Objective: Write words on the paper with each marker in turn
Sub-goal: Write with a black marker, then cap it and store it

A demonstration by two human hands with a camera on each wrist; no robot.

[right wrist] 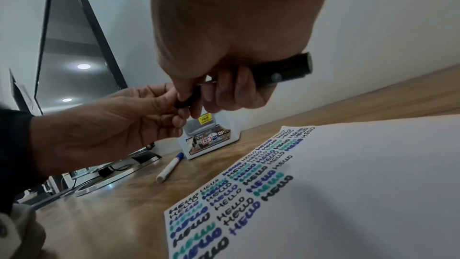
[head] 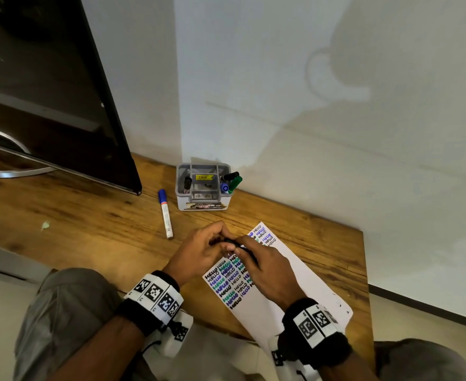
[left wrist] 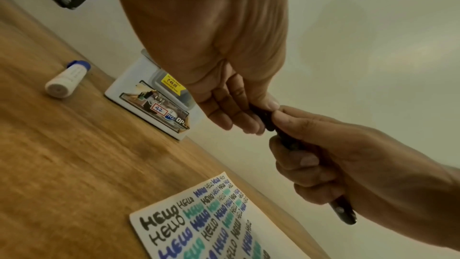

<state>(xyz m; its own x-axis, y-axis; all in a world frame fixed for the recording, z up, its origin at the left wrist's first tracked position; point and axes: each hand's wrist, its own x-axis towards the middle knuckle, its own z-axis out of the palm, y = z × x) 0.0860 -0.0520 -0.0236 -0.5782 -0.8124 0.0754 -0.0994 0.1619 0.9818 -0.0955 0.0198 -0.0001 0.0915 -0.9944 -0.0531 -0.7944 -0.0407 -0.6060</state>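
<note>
A black marker (head: 236,244) (left wrist: 343,212) (right wrist: 283,71) is held above the white paper (head: 286,295) (right wrist: 361,184) (left wrist: 174,229). My right hand (head: 264,268) (left wrist: 348,157) (right wrist: 231,36) grips its barrel. My left hand (head: 203,248) (left wrist: 224,66) (right wrist: 117,123) pinches the black cap end (left wrist: 263,117) (right wrist: 183,103); whether the cap is seated I cannot tell. The paper is covered with rows of "HELLO" in black, blue and teal. A white marker with a blue cap (head: 165,213) (left wrist: 66,80) (right wrist: 171,165) lies on the wooden table, left of the hands.
A grey organiser box (head: 203,185) (left wrist: 147,103) (right wrist: 211,139) by the wall holds black, green and blue markers (head: 233,181). A dark monitor (head: 61,86) on a metal stand fills the back left. The wooden table (head: 75,215) ends just right of the paper.
</note>
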